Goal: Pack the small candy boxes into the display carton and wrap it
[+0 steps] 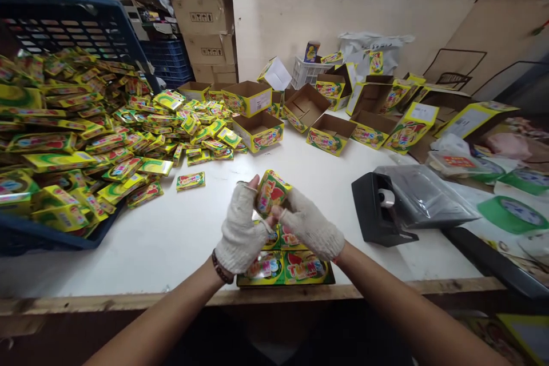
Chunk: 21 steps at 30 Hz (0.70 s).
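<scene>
My left hand (241, 229) and my right hand (309, 222), both in white fingerless knit gloves, are closed together on a stack of small yellow-green candy packets (271, 190) held upright above the table. Directly beneath them, at the near table edge, lies an open yellow display box (295, 270) with packets laid flat inside. A single loose packet (190, 180) lies on the white table to the left of my hands.
A big heap of packets (86, 131) spills from a blue crate (47, 235) at left. Several open yellow cartons (259, 130) stand at the back. A black tape dispenser (380, 210), a plastic sheet and green tape rolls (510, 213) sit on the right.
</scene>
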Available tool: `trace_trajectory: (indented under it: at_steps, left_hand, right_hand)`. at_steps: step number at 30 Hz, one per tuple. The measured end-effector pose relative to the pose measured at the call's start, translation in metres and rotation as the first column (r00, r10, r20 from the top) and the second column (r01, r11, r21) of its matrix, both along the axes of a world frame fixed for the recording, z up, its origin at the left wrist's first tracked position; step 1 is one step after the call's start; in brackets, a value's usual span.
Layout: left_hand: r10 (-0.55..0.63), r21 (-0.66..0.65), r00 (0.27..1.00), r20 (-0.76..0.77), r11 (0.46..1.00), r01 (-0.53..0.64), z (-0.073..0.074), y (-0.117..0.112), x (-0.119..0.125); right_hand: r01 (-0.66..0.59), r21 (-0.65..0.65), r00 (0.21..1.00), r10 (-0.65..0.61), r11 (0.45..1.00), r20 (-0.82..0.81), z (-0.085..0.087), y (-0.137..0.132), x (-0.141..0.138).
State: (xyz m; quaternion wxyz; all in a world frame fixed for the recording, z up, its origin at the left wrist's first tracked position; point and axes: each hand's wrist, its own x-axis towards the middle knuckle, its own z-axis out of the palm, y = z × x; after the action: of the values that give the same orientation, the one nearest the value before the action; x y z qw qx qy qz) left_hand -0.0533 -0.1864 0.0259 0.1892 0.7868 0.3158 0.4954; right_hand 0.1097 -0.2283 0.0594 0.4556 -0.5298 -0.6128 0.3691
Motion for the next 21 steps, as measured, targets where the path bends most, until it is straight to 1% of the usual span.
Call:
trace_trajectory:
  at_steps: [2,3,4,5,6,7,9,10,11,12,14,16,17,19,21]
  left_hand:
    - [-0.085,-0.06,0.996,0.026,0.995,0.086,0.001,-0.001,0.006]
    - [-0.108,-0.089,0.994,0.029,0.99,0.11,0.0,0.003,0.004]
    - [-0.107,-0.109,0.994,0.012,0.988,0.107,-0.003,0.009,0.001]
    - [-0.072,-0.116,0.996,-0.044,0.991,0.066,-0.006,0.018,-0.005]
    - [-0.009,-0.112,0.991,-0.133,0.994,-0.006,-0.01,0.029,-0.012]
    - [0.068,-0.098,0.969,-0.236,0.991,-0.093,-0.014,0.042,-0.02]
    - [0.209,-0.074,0.89,-0.406,0.963,-0.26,-0.023,0.071,-0.037]
    - [0.259,-0.073,0.852,-0.455,0.943,-0.326,-0.028,0.086,-0.046]
    - [0.298,-0.076,0.82,-0.489,0.922,-0.38,-0.032,0.101,-0.055]
    - [0.326,-0.08,0.793,-0.514,0.903,-0.423,-0.036,0.115,-0.064]
    - [0.365,-0.08,0.728,-0.58,0.864,-0.497,-0.044,0.14,-0.081]
    - [0.36,-0.084,0.671,-0.649,0.842,-0.533,-0.049,0.161,-0.097]
    - [0.343,-0.09,0.647,-0.682,0.837,-0.539,-0.05,0.17,-0.104]
    - [0.292,-0.113,0.61,-0.736,0.836,-0.537,-0.052,0.184,-0.116]
    - [0.249,-0.14,0.59,-0.768,0.834,-0.534,-0.052,0.192,-0.124]
  right_hand:
    - [0.072,0.058,0.996,-0.075,0.996,0.051,0.005,0.004,0.01]
    - [0.094,0.079,0.99,-0.102,0.992,0.1,0.007,0.006,0.019]
    - [0.102,0.097,0.98,-0.117,0.99,0.162,0.008,0.009,0.03]
    - [0.094,0.107,0.964,-0.117,0.99,0.237,0.007,0.013,0.042]
    - [0.068,0.1,0.942,-0.097,0.993,0.321,0.004,0.016,0.052]
    - [0.031,0.073,0.911,-0.058,0.997,0.409,0.0,0.02,0.06]
    - [-0.043,-0.022,0.813,0.048,0.999,0.58,-0.012,0.026,0.069]
    - [-0.054,-0.06,0.754,0.08,0.997,0.652,-0.019,0.028,0.069]
    - [-0.043,-0.079,0.697,0.087,0.996,0.712,-0.025,0.029,0.067]
    - [-0.016,-0.075,0.641,0.068,0.997,0.765,-0.03,0.029,0.063]
    - [0.042,-0.013,0.522,-0.011,0.999,0.853,-0.037,0.026,0.054]
    - [0.051,0.051,0.402,-0.067,0.997,0.913,-0.04,0.02,0.045]
    - [0.036,0.065,0.347,-0.073,0.997,0.935,-0.041,0.016,0.041]
    - [-0.007,0.065,0.258,-0.061,0.998,0.964,-0.043,0.007,0.033]
    - [-0.033,0.053,0.17,-0.046,0.998,0.984,-0.047,-0.003,0.026]
